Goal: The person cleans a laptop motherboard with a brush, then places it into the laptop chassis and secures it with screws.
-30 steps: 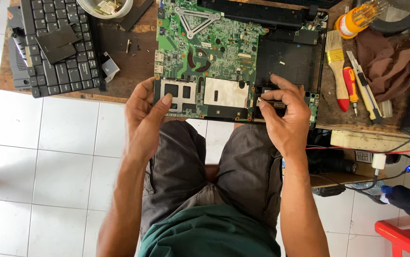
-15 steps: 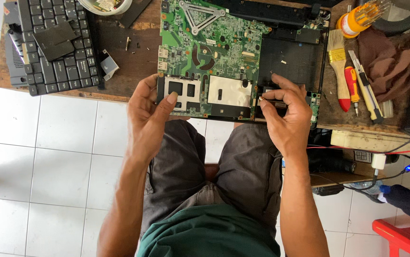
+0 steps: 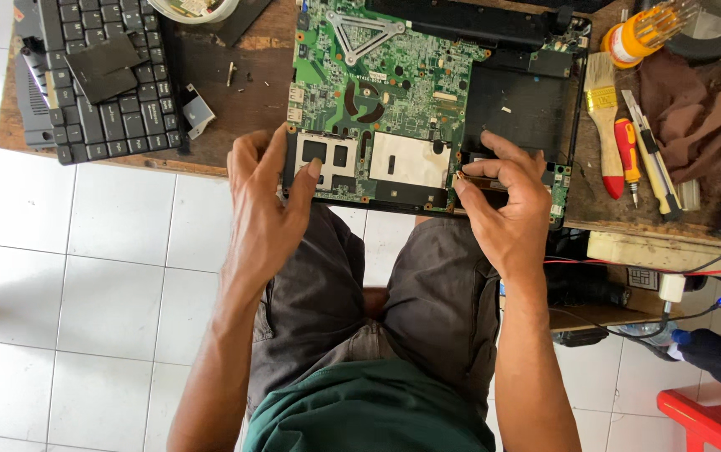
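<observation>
A person is sitting at a wooden worktop (image 3: 210, 125), looking down on an opened laptop chassis (image 3: 520, 109) with its green motherboard (image 3: 369, 75) exposed. The left hand (image 3: 264, 209) is resting at the near left corner of the motherboard; its grip is closing loosely on the board's edge, thumb lying over the top near a dark rectangular cutout, the other fingers curling beside and under the edge. The right hand (image 3: 507, 201) is sitting at the near right part of the chassis, fingers bent together and pressing on a small dark part at the front edge; whether that grip is actually pinching the part or only touching it cannot be told. The motherboard is lying flat between the two hands and stretching away from them, with a silver shield plate (image 3: 411, 159) just beside the right thumb.

Well to the left of the left grip, a detached black keyboard (image 3: 101, 75) is lying on the worktop with a dark square pad (image 3: 103, 69) on top of it, and a small metal bracket (image 3: 197, 110) is lying near its right edge. To the right of the right grip, a paintbrush (image 3: 602, 109), a red-handled screwdriver (image 3: 627, 151) and a utility knife (image 3: 654, 159) are lying side by side, with a brown cloth (image 3: 695, 117) beyond them. Farther off, an orange screwdriver bit holder (image 3: 641, 33) is lying tilted. The person's knees, in dark shorts (image 3: 377, 285), are sitting beneath both hands over a white tiled floor (image 3: 59, 276).
</observation>
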